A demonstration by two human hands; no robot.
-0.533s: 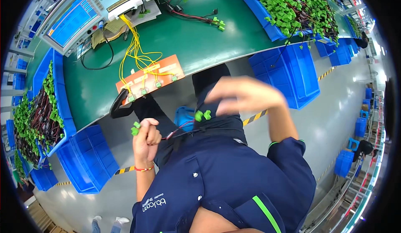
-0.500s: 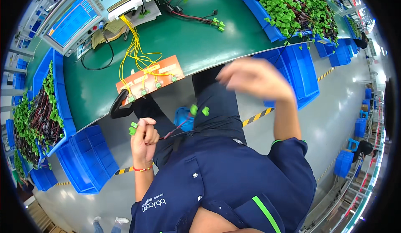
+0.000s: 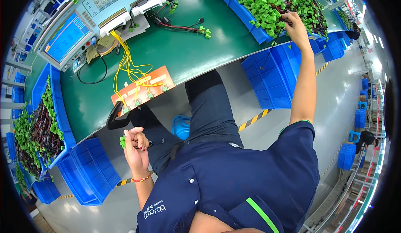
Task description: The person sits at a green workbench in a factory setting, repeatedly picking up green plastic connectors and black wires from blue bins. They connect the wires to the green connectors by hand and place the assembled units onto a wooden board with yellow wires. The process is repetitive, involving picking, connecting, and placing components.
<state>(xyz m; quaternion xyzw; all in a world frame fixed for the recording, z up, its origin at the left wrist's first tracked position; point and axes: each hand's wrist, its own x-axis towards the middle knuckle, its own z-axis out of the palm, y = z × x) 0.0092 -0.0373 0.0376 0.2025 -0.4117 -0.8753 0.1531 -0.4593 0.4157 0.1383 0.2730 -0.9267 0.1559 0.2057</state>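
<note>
L hand (image 3: 138, 151): fingers curled, narrow grip on 1 small green plug (image 3: 123, 141). Plug pokes out on the outer (L) side, just beside the index finger, clear of the palm; most of its wire is hidden by the fingers. Hand is below the table's front edge, nr the L thigh.

R hand (image 3: 297, 29): arm stretched out, fingers bent down into the heap of green-plug wires (image 3: 267, 12) in the R bin (image 3: 234, 8). Fingertips are at the heap's near part, among plugs & dark wires; can't tell if they're pinching 1 or just touching. A thin dark wire (image 3: 272, 49) hangs over the bin's edge, just L of the hand.

Btwn the 2 hands, on the green table (image 3: 209, 51): orange board (image 3: 156, 75) at the front edge w/ 4 green plugs along its near side & yellow wires (image 3: 124, 60) up to the tester (image 3: 112, 1). Loose wires (image 3: 184, 27) w/ green plugs lie R of the tester. L bin (image 3: 55, 101), also w/ green-plug wires, sits at the table's L end.
</note>
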